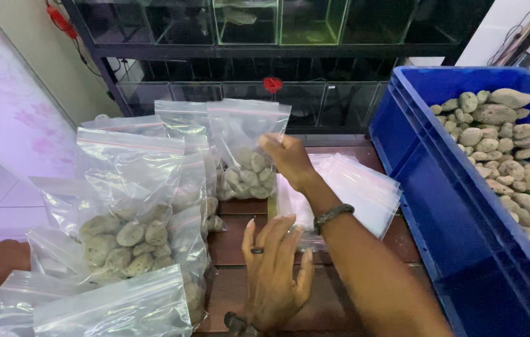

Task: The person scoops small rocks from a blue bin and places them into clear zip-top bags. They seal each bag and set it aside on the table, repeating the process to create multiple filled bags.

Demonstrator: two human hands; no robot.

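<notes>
Bag of stones (247, 159) stands at the desk (240, 240) far edge, bottom-heavy, film slippery; best held under the load. Right hand (287, 157) pinches its upper side. Left hand (274, 274) lies open, touching empty bags (365, 190).

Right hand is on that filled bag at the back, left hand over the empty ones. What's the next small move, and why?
Probably let go of the filled bag with the right hand: it stands among other filled bags. The left hand lies open beside the empty bags.
</notes>
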